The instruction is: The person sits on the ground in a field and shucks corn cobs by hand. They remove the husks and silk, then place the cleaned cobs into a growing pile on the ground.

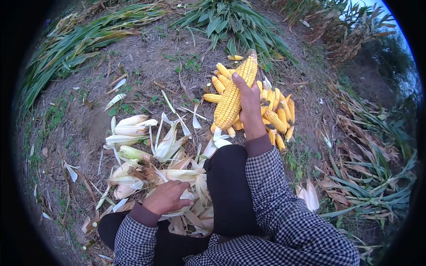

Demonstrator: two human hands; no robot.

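Observation:
My right hand grips a large husked ear of yellow corn, tilted with its tip up and away from me. Beneath and behind it lies a pile of husked corn ears, some with dark silk at one end. My left hand rests low over loose pale corn husks between my knees; its fingertips are partly lost among them, and whether it grasps any husk is unclear. Just beyond that hand, several ears still in their husks lie on the soil.
Cut green corn stalks lie at the upper left, with another leafy bundle at the top. Drier stalks and leaves spread along the right. A pale husked-over ear lies beside my right sleeve. Stubble and husk scraps dot the ground.

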